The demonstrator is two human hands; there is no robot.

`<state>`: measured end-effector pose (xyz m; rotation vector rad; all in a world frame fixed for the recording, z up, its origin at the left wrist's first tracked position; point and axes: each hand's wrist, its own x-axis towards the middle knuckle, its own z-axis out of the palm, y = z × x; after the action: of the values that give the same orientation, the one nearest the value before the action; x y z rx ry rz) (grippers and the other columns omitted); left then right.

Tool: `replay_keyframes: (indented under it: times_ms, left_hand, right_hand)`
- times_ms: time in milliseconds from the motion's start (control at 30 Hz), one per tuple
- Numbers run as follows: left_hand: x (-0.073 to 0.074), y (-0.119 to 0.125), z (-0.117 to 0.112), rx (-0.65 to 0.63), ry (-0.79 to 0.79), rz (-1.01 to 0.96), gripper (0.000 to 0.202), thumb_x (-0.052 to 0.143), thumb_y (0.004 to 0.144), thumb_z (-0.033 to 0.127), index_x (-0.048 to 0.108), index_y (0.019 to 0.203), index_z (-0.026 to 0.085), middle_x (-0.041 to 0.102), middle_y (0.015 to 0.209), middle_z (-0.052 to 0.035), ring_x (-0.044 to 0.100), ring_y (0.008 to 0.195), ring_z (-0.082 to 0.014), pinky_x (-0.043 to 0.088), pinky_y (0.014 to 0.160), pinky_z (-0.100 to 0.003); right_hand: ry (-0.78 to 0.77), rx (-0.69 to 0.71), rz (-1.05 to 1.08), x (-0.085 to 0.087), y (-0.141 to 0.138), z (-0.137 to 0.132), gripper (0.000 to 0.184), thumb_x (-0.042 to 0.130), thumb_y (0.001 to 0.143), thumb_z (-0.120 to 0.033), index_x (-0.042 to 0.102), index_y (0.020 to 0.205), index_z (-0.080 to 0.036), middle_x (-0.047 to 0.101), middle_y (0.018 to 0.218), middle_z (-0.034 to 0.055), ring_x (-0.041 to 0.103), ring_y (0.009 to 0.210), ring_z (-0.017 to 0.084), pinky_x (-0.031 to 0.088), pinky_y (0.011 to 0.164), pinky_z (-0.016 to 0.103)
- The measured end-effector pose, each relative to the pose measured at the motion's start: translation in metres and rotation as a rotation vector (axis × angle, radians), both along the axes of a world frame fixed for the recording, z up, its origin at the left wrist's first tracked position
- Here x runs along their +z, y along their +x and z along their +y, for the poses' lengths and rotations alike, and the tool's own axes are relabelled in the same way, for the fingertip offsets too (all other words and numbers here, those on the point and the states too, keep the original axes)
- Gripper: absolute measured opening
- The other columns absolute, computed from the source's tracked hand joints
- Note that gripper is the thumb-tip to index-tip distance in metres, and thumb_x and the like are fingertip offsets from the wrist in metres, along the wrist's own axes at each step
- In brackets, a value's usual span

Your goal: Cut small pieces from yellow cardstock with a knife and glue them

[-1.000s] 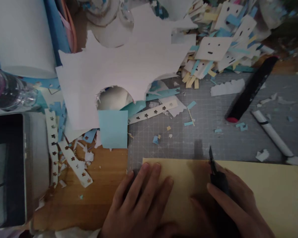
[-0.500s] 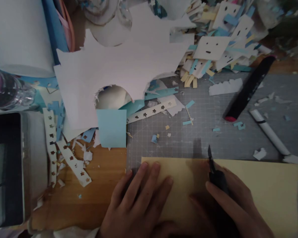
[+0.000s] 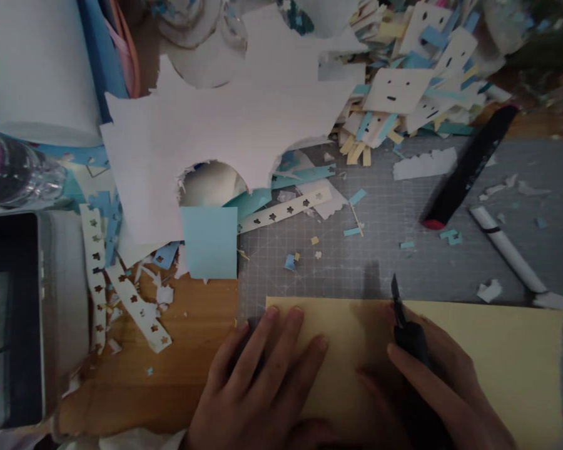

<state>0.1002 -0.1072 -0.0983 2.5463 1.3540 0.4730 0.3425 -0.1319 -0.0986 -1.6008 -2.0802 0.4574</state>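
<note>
A sheet of yellow paper (image 3: 511, 356) lies over the lower part of a gray gridded cutting mat (image 3: 328, 275). My left hand (image 3: 263, 381) rests on the sheet's left end with its fingers spread, the tips close to the top edge. My right hand (image 3: 445, 369) is wrapped round a black craft knife (image 3: 410, 337), held above the sheet. The knife's blade points up and away, its tip showing past the paper's top edge over the mat. Part of the right hand and the lower handle lie in dark shadow.
A light blue paper square (image 3: 210, 242) and a large torn white sheet (image 3: 216, 125) lie beyond my left hand. A black marker (image 3: 469, 169) and a white pen (image 3: 509, 250) are at the right. Paper figures (image 3: 396, 90) pile up behind. A bottle (image 3: 19, 169) and a tablet (image 3: 14, 319) stand left.
Both hands, the knife and the yellow paper keep their places. The whole view has shifted only very slightly.
</note>
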Motion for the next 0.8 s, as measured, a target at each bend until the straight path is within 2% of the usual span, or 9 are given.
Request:
replay_keyframes:
  times_ms: [67, 133, 400, 600, 800]
  left_hand:
    - [0.0011, 0.0005, -0.0003, 0.010, -0.012, 0.006, 0.059, 0.047, 0.087, 0.067, 0.060, 0.130, 0.029, 0.059, 0.134, -0.0045, 0.042, 0.129, -0.0251, 0.015, 0.117, -0.038]
    - [0.0015, 0.0007, -0.0002, 0.012, -0.014, 0.006, 0.057, 0.045, 0.088, 0.066, 0.060, 0.129, 0.029, 0.059, 0.134, -0.0044, 0.042, 0.129, -0.0246, 0.015, 0.117, -0.037]
    - [-0.0009, -0.0003, -0.0008, 0.001, -0.005, 0.011, 0.061, 0.048, 0.085, 0.068, 0.059, 0.131, 0.029, 0.059, 0.135, -0.0050, 0.041, 0.131, -0.0251, 0.015, 0.117, -0.037]
    - [0.0000, 0.0002, -0.0003, 0.004, 0.008, 0.021, 0.061, 0.046, 0.086, 0.068, 0.058, 0.132, 0.029, 0.058, 0.137, -0.0044, 0.042, 0.131, -0.0250, 0.014, 0.117, -0.038]
    - [0.0021, 0.0012, -0.0013, 0.012, -0.032, 0.034, 0.061, 0.052, 0.083, 0.068, 0.059, 0.131, 0.031, 0.057, 0.138, -0.0034, 0.041, 0.131, -0.0249, 0.014, 0.118, -0.038]
  right_hand:
    - [0.046, 0.094, -0.054, 0.0009, -0.0010, 0.0023, 0.048, 0.063, 0.081, -0.014, 0.056, 0.127, -0.026, 0.041, 0.151, 0.0048, 0.050, 0.128, 0.029, 0.047, 0.101, 0.043]
    - [0.060, 0.100, -0.068, 0.0021, -0.0017, 0.0042, 0.046, 0.062, 0.082, -0.014, 0.056, 0.126, -0.025, 0.039, 0.152, 0.0051, 0.050, 0.129, 0.030, 0.046, 0.103, 0.045]
    - [0.001, 0.069, -0.065, 0.0052, -0.0023, 0.0036, 0.040, 0.055, 0.087, -0.026, 0.056, 0.126, -0.034, 0.037, 0.152, -0.0015, 0.053, 0.126, 0.031, 0.050, 0.099, 0.047]
    - [-0.019, 0.093, -0.077, 0.0043, -0.0011, 0.0010, 0.051, 0.057, 0.085, -0.018, 0.049, 0.134, -0.031, 0.028, 0.157, 0.0003, 0.046, 0.131, 0.032, 0.043, 0.106, 0.051]
    - [-0.017, 0.076, -0.076, -0.0007, 0.0020, -0.0001, 0.051, 0.061, 0.081, -0.021, 0.053, 0.130, -0.035, 0.040, 0.150, 0.0009, 0.052, 0.126, 0.035, 0.049, 0.099, 0.052]
